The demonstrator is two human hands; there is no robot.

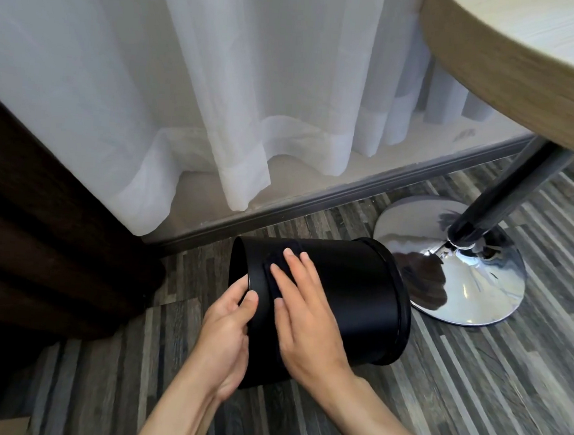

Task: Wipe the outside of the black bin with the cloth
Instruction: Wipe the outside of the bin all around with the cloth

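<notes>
Left hand fingers clench the tipped black bin rim to steady it; right hand fingers, flat and released, press the cloth beneath them.

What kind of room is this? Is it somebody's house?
Probably a hotel room or a bedroom, though I can't be sure. A sheer white curtain hangs to the striped wood-look floor, a round table stands on a shiny chrome base, and there's a small black bin.
</notes>
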